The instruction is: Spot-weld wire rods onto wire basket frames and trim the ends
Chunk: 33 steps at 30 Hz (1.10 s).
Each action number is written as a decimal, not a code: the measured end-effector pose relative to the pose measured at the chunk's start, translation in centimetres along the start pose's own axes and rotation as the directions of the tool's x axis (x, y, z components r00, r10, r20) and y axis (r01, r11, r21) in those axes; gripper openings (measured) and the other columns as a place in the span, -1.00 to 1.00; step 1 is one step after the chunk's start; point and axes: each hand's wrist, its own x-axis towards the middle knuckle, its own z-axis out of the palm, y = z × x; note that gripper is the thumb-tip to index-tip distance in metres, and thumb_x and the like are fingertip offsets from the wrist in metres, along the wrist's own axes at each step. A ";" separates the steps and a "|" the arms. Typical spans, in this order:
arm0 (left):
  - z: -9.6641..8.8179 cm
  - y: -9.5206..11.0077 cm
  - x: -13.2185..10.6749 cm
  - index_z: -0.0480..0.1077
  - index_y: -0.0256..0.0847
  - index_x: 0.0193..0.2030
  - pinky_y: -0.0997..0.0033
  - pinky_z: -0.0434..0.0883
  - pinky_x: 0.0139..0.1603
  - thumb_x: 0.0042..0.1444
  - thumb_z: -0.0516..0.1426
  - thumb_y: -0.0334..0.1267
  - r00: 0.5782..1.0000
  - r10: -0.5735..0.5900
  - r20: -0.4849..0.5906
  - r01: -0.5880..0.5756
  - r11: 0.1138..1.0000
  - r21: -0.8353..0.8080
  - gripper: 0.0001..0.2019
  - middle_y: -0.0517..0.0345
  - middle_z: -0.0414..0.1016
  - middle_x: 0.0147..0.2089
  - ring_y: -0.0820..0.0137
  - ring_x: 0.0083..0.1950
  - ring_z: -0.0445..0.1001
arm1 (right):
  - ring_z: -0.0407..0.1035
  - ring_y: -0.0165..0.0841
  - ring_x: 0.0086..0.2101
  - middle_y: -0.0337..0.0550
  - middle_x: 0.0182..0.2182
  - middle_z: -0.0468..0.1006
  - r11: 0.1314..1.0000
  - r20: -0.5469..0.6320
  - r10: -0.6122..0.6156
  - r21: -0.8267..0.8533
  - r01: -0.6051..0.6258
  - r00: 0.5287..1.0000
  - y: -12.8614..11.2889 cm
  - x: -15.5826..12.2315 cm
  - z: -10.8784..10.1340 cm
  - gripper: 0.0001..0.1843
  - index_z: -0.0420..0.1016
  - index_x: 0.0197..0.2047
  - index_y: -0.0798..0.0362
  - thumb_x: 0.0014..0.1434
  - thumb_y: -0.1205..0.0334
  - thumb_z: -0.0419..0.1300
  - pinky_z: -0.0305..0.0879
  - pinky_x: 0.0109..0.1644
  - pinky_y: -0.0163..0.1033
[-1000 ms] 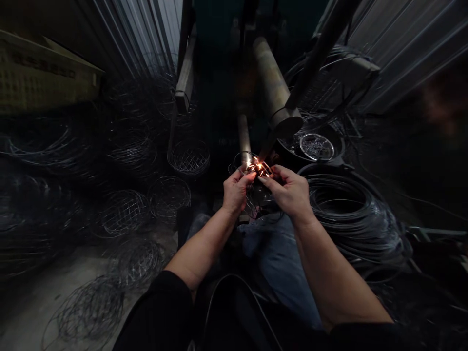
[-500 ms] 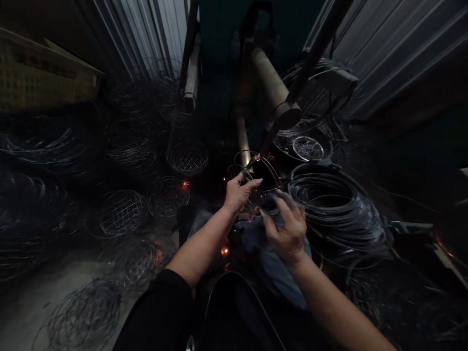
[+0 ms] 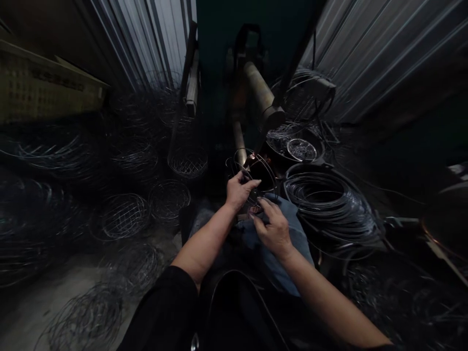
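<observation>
The person wears a loose black long-sleeved top, its left sleeve (image 3: 161, 312) ending near the elbow at lower left and its right sleeve (image 3: 376, 348) just showing at the bottom edge. The left hand (image 3: 239, 191) and right hand (image 3: 275, 230) are ungloved, and a blue denim trouser leg (image 3: 281, 253) shows at lower centre.

A wire-working workshop, with corrugated metal walls (image 3: 380, 53), coiled black wire (image 3: 329, 204) and wire baskets (image 3: 120, 217) on a concrete floor (image 3: 29, 312).
</observation>
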 end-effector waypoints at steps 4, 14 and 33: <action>0.2 -0.9 -1.8 0.42 -0.26 -0.35 0.53 0.20 -0.35 -0.22 0.37 -0.22 0.999 0.012 0.034 -0.013 1.000 0.018 -0.69 0.31 0.27 -0.45 0.56 -0.42 0.21 | 0.42 -0.11 0.00 0.10 -0.03 0.54 1.000 0.033 0.012 0.013 -0.012 0.999 0.1 -1.0 0.2 -0.59 0.43 0.08 0.11 0.14 0.29 0.14 0.40 0.10 0.08; -0.5 -2.3 -1.7 0.46 -0.25 -0.20 0.52 0.29 -0.21 -0.25 0.38 -0.28 1.000 0.025 -0.012 -0.025 1.000 -0.003 -0.60 0.26 0.33 -0.36 0.53 -0.33 0.30 | 0.44 -0.12 0.00 0.10 -0.03 0.55 0.995 0.071 0.067 0.075 -0.073 0.995 0.8 -2.9 0.6 -0.61 0.45 0.06 0.11 0.13 0.31 0.14 0.38 0.14 0.07; -1.6 -0.1 -1.6 0.50 -0.25 -0.19 0.46 0.32 -0.16 -0.18 0.36 -0.24 0.995 0.102 0.016 -0.103 0.978 0.183 -0.65 0.20 0.42 -0.30 0.46 -0.28 0.34 | 0.32 -0.41 -0.44 -0.19 -0.31 0.48 0.736 0.000 0.615 0.357 -0.575 0.788 4.3 0.3 -2.3 -0.52 0.48 -0.01 0.05 0.00 0.05 0.29 0.32 -0.33 -0.26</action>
